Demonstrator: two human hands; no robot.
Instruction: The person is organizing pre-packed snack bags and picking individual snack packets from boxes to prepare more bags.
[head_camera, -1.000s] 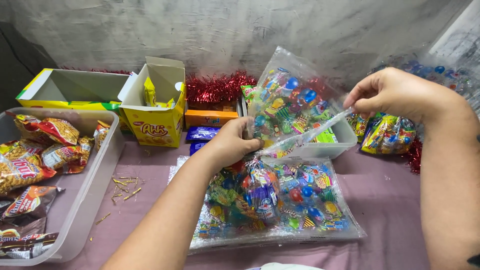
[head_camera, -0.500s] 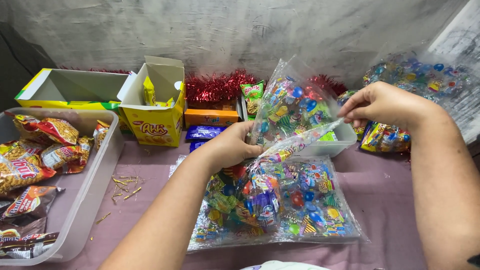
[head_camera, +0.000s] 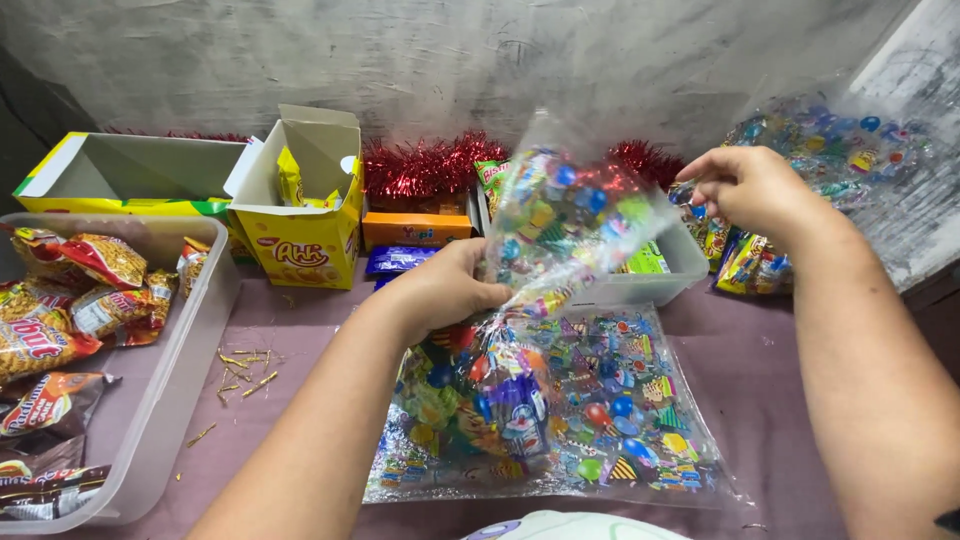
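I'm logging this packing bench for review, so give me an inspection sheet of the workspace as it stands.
Surface: mauve table, scattered twist-tie bits.
Job's things: filled party bag on a flat bag stack; its printed top stretched upward.
Clutter: snack tub, yellow boxes, red tinsel, grey tray.
Hands: left hand grips the neck; right hand pulls the top.
Cables: nothing seen.
Surroundings: grey wall.
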